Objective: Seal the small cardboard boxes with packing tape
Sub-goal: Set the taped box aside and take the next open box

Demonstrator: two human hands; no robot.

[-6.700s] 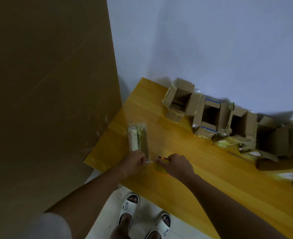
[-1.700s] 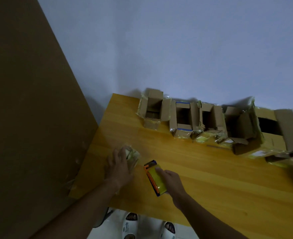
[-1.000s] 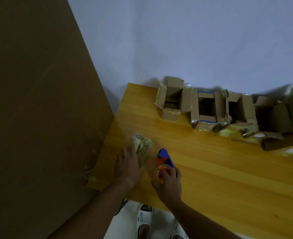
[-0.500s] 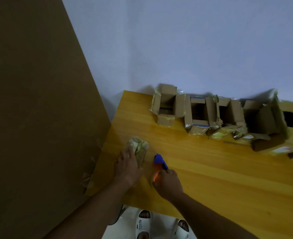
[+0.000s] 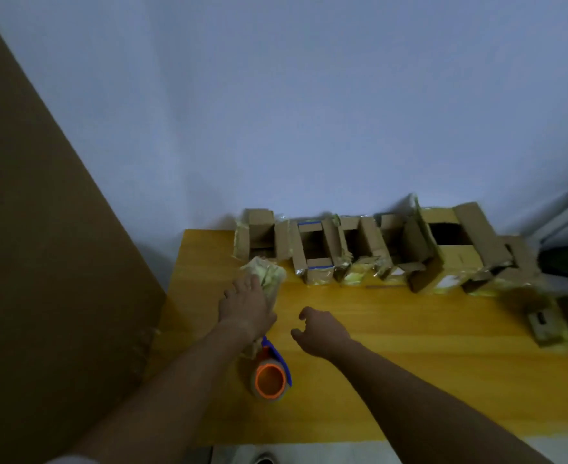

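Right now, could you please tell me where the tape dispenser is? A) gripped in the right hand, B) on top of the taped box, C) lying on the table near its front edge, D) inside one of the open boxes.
C: the tape dispenser lies on the table by the left forearm, while the right hand hovers holding nothing.

The left hand (image 5: pixel 247 304) covers the near part of the taped small box (image 5: pixel 266 274). The left forearm hides the tape dispenser (image 5: pixel 270 376) front. The table (image 5: pixel 409 363) runs off the right edge.
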